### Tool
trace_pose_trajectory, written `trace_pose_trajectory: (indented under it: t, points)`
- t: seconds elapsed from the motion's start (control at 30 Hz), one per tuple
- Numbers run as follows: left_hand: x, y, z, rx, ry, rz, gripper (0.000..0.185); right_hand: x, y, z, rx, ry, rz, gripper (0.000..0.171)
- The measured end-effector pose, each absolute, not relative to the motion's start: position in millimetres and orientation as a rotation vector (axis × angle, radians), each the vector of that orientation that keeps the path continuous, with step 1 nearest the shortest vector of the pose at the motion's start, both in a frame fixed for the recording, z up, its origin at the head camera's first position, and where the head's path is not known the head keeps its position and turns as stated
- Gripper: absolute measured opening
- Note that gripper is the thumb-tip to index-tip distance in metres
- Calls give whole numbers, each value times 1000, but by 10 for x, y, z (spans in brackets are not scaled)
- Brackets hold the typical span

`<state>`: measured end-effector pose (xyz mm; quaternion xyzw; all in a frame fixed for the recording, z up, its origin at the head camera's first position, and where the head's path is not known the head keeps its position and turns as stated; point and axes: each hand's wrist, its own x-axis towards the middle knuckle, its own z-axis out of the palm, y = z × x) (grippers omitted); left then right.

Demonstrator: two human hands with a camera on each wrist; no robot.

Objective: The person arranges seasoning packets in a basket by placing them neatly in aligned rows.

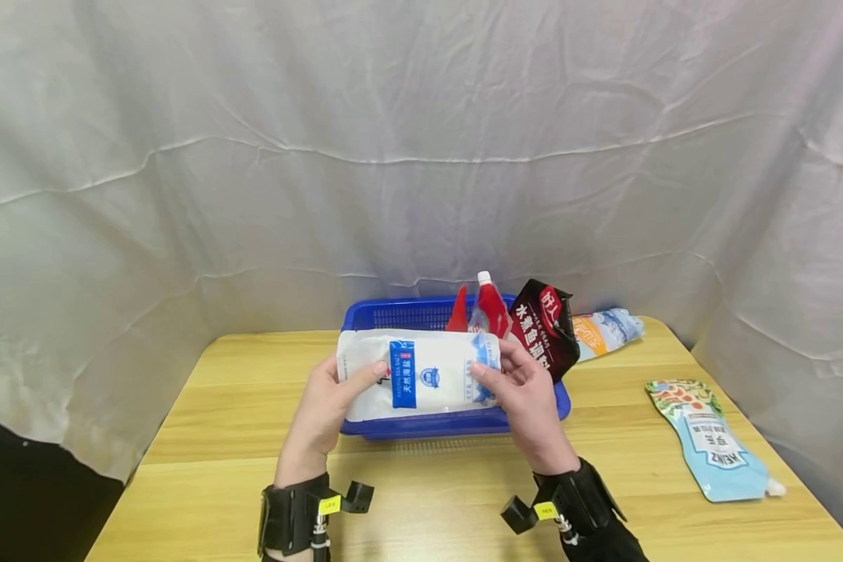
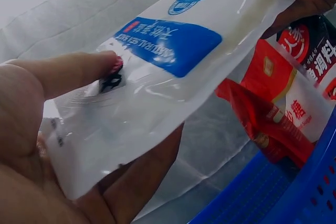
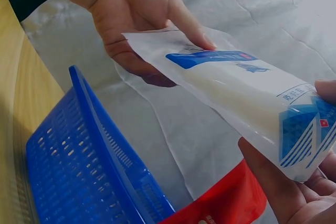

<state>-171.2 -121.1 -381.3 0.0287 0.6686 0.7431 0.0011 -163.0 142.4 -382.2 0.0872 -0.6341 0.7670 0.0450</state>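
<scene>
A white salt bag with a blue label [image 1: 417, 372] [image 2: 173, 72] [image 3: 247, 93] is held flat above the blue basket [image 1: 393, 316]. My left hand [image 1: 337, 398] pinches its left end, thumb on top and fingers beneath. My right hand [image 1: 516, 386] [image 3: 286, 182] grips the right end the same way. In the basket stand a red spouted pouch [image 1: 490, 306] [image 2: 268, 114] and a dark red seasoning packet [image 1: 544, 328] [image 2: 310, 45].
The blue basket [image 3: 73, 161] sits at the back middle of a wooden table [image 1: 204, 437]. An orange and blue bag [image 1: 604, 332] lies right of it. A light blue spouted pouch [image 1: 713, 441] lies at the right edge. A white sheet hangs behind.
</scene>
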Motion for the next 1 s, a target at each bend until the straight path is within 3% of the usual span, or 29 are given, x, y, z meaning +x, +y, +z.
trace_pose_trajectory:
  t: [0.27,1.0]
  points:
    - [-1685,-1196,-3798,96,2096,2349,36,-1634,1370,-3846,299,-1914,2375,36]
    - [-1569,-1211,-3696,174,2162,2408,27,-1688,1456,-3856,469,-2256,2110,46]
